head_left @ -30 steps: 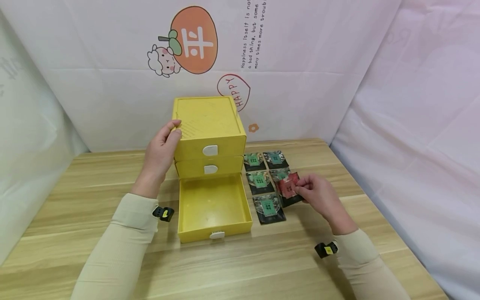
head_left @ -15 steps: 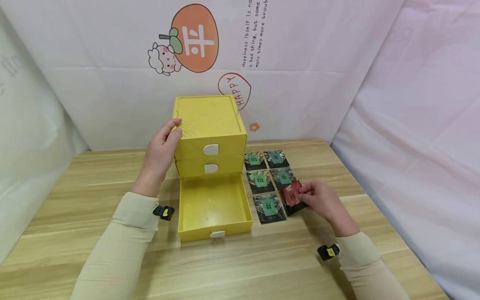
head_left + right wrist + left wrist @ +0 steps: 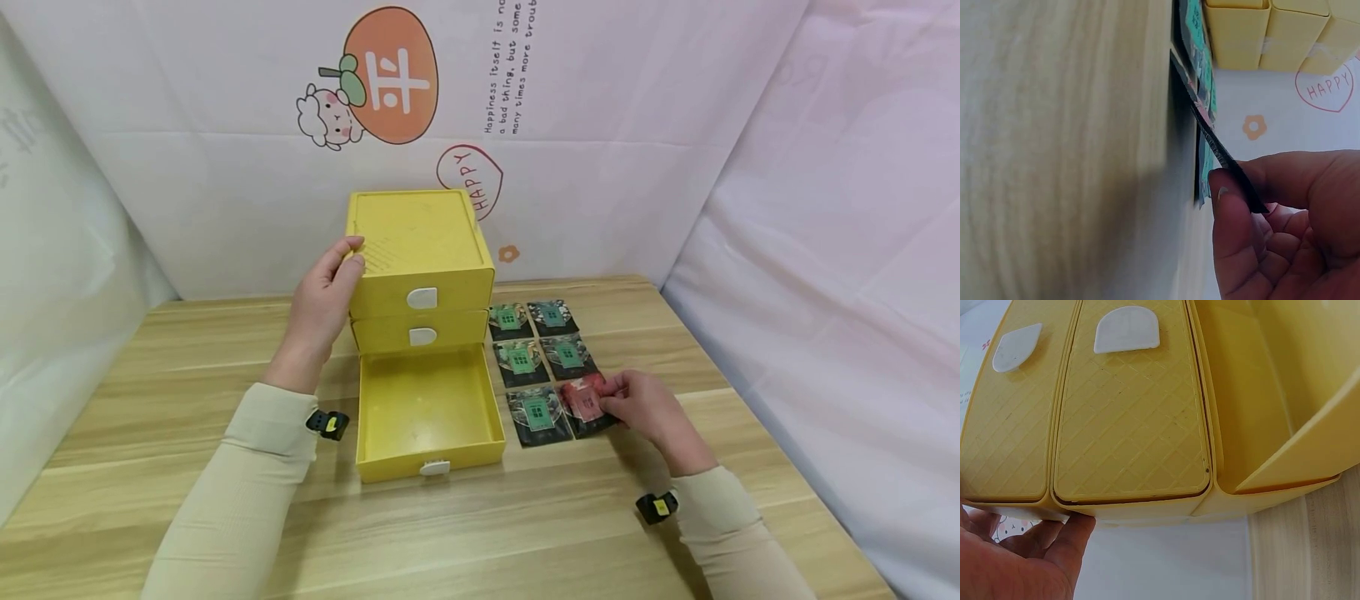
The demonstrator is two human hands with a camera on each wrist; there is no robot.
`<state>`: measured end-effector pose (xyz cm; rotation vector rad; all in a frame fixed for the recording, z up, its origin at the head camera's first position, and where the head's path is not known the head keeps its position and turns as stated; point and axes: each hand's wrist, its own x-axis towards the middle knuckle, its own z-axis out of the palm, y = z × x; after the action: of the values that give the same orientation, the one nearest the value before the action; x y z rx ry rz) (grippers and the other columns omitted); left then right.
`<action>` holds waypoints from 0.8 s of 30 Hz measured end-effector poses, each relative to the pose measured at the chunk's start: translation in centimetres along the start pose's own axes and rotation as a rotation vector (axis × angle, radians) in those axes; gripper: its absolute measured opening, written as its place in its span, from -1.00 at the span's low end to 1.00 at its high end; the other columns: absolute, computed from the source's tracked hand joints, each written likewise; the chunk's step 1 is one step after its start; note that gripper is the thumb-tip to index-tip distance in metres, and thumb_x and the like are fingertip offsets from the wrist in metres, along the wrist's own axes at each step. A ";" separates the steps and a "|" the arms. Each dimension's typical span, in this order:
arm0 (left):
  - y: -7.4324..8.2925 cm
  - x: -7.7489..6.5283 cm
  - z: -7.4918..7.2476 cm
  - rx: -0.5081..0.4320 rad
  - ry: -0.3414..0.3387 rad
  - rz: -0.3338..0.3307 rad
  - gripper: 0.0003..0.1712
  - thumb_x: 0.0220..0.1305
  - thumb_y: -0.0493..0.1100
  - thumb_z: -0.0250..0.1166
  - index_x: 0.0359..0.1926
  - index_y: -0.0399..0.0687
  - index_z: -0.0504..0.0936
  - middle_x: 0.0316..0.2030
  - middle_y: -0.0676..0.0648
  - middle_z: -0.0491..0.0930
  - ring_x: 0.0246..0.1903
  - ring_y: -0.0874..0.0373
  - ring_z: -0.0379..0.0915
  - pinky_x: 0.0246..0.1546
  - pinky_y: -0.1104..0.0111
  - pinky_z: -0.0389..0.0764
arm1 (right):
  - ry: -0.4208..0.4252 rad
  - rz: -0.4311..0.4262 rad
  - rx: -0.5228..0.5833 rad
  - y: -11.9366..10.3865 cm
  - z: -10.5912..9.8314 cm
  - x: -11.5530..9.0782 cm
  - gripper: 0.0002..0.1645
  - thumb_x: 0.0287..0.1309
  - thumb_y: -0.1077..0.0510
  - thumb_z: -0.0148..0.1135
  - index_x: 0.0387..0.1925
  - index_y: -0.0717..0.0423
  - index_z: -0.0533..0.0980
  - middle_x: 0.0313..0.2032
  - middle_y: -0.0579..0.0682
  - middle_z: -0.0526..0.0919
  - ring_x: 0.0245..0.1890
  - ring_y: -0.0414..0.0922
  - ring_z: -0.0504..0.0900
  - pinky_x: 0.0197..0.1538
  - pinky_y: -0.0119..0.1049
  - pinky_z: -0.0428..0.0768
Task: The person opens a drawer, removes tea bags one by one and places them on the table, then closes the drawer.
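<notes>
My right hand (image 3: 641, 408) pinches the right edge of a red and black sachet (image 3: 583, 400) between thumb and fingers. In the right wrist view the sachet (image 3: 1222, 156) slants edge-on, its held side raised off the wooden table and its far end low. My left hand (image 3: 322, 296) rests against the upper left side of a yellow drawer cabinet (image 3: 420, 237), fingertips at its top edge. In the left wrist view, that hand (image 3: 1022, 562) touches the cabinet's side wall. The cabinet's bottom drawer (image 3: 431, 412) is pulled out with nothing in it; the two upper drawers are closed.
Several green-labelled black sachets (image 3: 519, 362) lie flat in two columns right of the cabinet; one (image 3: 538, 415) lies directly left of the red one. A printed white cloth (image 3: 600, 167) hangs behind the wooden table (image 3: 465, 542), with more cloth at both sides.
My right hand has brought the red sachet toward me and lower, off the green sachet it overlapped, to the front of the right column. The left hand stays put.
</notes>
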<state>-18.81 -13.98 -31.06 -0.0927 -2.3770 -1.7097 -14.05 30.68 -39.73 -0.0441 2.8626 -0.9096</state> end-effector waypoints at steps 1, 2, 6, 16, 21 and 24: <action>0.0 0.0 0.0 -0.002 -0.001 -0.001 -0.33 0.54 0.36 -0.04 0.54 0.36 0.36 0.55 0.11 0.26 0.28 0.05 0.24 0.21 0.10 0.28 | 0.000 -0.001 -0.008 0.0 0.0 0.0 -0.75 0.29 0.19 0.36 -0.10 0.29 0.62 -0.36 0.05 0.73 -0.50 -0.15 0.59 -0.40 -0.24 0.54; 0.0 0.0 0.0 -0.004 -0.002 0.000 -0.33 0.54 0.36 -0.04 0.54 0.36 0.36 0.55 0.11 0.25 0.31 0.05 0.24 0.24 0.08 0.29 | 0.002 0.001 -0.017 0.1 0.1 0.0 -0.76 0.28 0.18 0.36 -0.11 0.28 0.62 -0.34 0.06 0.73 -0.48 -0.15 0.59 -0.39 -0.25 0.54; 0.1 0.0 0.0 -0.009 -0.004 0.000 -0.34 0.54 0.35 -0.03 0.54 0.35 0.36 0.57 0.12 0.23 0.41 0.07 0.21 0.36 0.03 0.28 | 0.010 0.007 -0.067 0.4 0.2 0.2 -0.79 0.26 0.16 0.38 -0.16 0.22 0.63 -0.24 0.12 0.75 -0.33 -0.07 0.64 -0.30 -0.22 0.56; -0.1 0.1 0.1 -0.002 0.004 0.011 -0.34 0.55 0.35 -0.03 0.54 0.33 0.38 0.56 0.11 0.24 0.41 0.06 0.22 0.39 0.02 0.28 | 0.015 0.029 -0.152 0.8 0.6 0.4 -0.80 0.22 0.15 0.40 -0.23 0.20 0.61 -0.20 0.19 0.76 -0.26 -0.01 0.67 -0.26 -0.16 0.58; -0.1 0.1 0.1 -0.002 0.004 0.015 -0.33 0.55 0.34 -0.04 0.54 0.32 0.37 0.56 0.09 0.25 0.44 0.05 0.22 0.41 0.00 0.27 | -0.002 0.037 -0.175 0.8 0.6 0.7 -0.81 0.25 0.15 0.39 -0.21 0.20 0.61 -0.18 0.20 0.74 -0.25 -0.01 0.65 -0.25 -0.14 0.58; -0.2 0.1 0.0 -0.005 0.003 0.018 -0.33 0.56 0.34 -0.04 0.55 0.31 0.36 0.57 0.09 0.24 0.46 0.05 0.21 0.42 0.00 0.27 | -0.012 0.044 -0.188 0.7 0.6 0.7 -0.80 0.25 0.15 0.39 -0.20 0.20 0.61 -0.18 0.19 0.73 -0.26 -0.01 0.64 -0.24 -0.13 0.58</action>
<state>-18.98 -14.01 -31.21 -0.1127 -2.3627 -1.7063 -14.65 30.86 -40.73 -0.0055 2.9156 -0.6285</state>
